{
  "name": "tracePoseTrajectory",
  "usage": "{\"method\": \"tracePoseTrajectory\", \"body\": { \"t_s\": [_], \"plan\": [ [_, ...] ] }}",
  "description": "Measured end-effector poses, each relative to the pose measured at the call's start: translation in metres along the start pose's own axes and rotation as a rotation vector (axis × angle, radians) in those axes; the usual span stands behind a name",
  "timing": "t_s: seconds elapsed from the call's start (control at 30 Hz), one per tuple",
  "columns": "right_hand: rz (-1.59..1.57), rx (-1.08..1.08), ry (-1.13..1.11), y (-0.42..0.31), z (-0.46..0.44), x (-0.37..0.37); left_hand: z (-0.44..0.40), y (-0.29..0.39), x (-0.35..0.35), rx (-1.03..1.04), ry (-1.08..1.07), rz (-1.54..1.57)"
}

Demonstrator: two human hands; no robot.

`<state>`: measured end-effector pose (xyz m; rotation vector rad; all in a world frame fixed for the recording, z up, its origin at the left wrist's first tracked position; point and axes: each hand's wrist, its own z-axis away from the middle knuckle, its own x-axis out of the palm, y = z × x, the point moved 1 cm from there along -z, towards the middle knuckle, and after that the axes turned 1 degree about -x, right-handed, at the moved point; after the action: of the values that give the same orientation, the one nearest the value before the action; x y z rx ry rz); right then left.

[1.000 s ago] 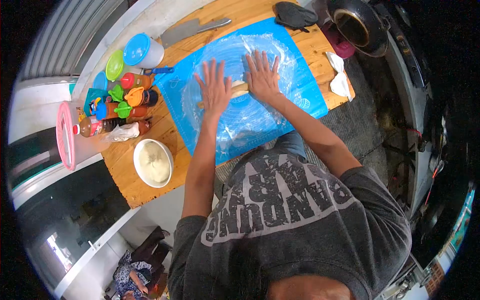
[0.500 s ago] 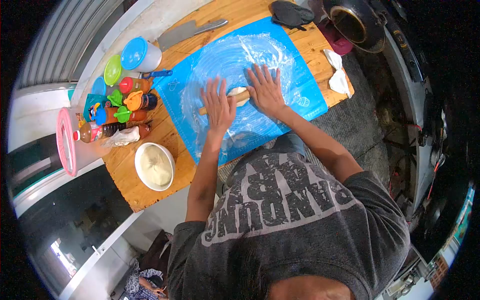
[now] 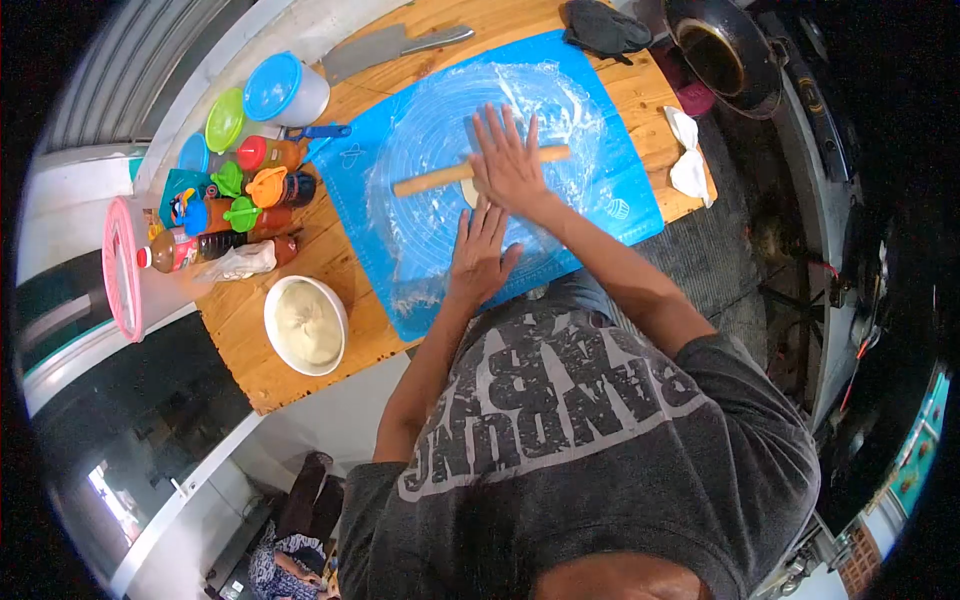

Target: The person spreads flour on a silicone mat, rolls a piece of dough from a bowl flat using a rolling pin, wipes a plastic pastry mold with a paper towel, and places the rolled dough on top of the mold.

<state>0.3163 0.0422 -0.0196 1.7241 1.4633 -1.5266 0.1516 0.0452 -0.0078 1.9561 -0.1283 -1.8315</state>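
A wooden rolling pin [image 3: 430,181] lies across the floured blue mat [image 3: 375,150]. My right hand [image 3: 512,168] rests over the pin with its fingers spread, covering part of it. Just below the pin, my left hand [image 3: 482,252] reaches with extended fingers to the near edge of a small piece of dough [image 3: 469,192]. Most of that dough is hidden under the pin and my right hand. To the left of the mat stands a white bowl [image 3: 272,335] with a large pale dough mass [image 3: 309,325] in it.
A cleaver [image 3: 365,55] lies at the table's back edge. Bottles, a lidded tub [image 3: 287,90] and a pink-rimmed container [image 3: 122,270] are at the left. At the right are a black cloth [image 3: 605,30], a white cloth [image 3: 686,155] and a pan [image 3: 712,60]. Another person [image 3: 290,568] is at lower left.
My left hand has left the pin and moved down and right to the dough's near edge. My right hand has shifted left over the pin, whose left part is now uncovered.
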Motion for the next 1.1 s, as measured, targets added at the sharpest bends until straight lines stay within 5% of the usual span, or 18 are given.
{"method": "tracePoseTrajectory", "body": {
  "t_s": [0.23, 0.33, 0.53, 0.77, 0.97, 1.1],
  "plan": [
    [0.157, -0.041, 0.027, 0.020, -0.068, 0.013, -0.003, 0.010, -0.014, 0.036, 0.109, -0.011],
    [0.120, -0.082, -0.223, 0.002, -0.030, -0.009, -0.002, 0.001, -0.004, 0.022, 0.067, 0.002],
    [0.066, -0.176, -0.012, 0.006, -0.007, 0.004, -0.003, 0.004, -0.009, 0.017, 0.063, 0.026],
    [-0.344, -0.311, -0.075, 0.063, -0.051, -0.009, 0.001, 0.004, -0.017, 0.092, 0.141, 0.032],
    [-0.323, -0.272, -0.022, 0.064, -0.035, -0.035, -0.014, -0.016, -0.053, -0.117, 0.561, 0.200],
    [-0.234, -0.404, -0.051, 0.044, -0.004, -0.059, -0.029, -0.027, -0.071, -0.207, 0.514, 0.025]
  ]
}}
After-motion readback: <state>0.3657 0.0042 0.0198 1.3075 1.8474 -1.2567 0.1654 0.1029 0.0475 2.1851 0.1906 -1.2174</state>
